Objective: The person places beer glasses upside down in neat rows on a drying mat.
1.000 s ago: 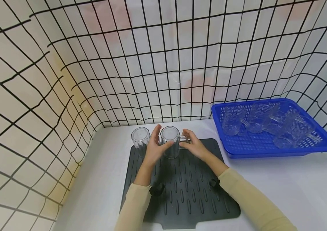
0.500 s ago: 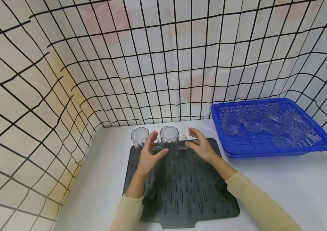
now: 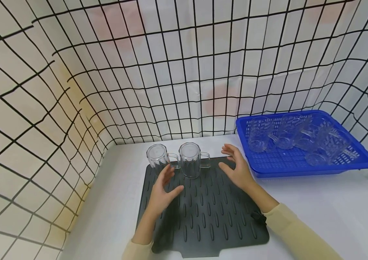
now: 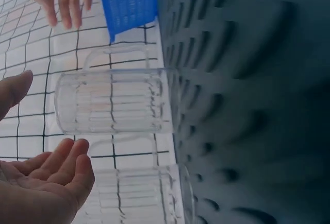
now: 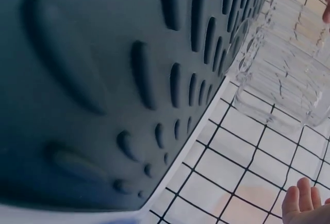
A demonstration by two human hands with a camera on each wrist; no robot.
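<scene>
Two clear glass mugs stand upside down side by side at the back of a dark grey ridged mat [image 3: 203, 213]. Both the left mug [image 3: 157, 155] and the right mug [image 3: 190, 162] have their handles pointing right. My left hand [image 3: 162, 193] is in front of the mugs, fingers spread and relaxed, holding nothing. In the left wrist view its fingertips [image 4: 80, 149] lie close to the right mug [image 4: 113, 103]. My right hand [image 3: 237, 168] hovers over the mat's back right corner, fingers loosely curved, apart from the right mug's handle [image 3: 205, 160].
A blue plastic basket [image 3: 258, 169] at the back right holds several clear glass mugs [image 3: 286, 139] lying inside. Black wire grid panels [image 3: 171, 90] rise behind the white table [image 3: 106, 216] and along its left and right sides.
Both hands have drawn away from the right mug, the left one back toward the person, the right one out to the right. The two mugs stay standing on the mat.
</scene>
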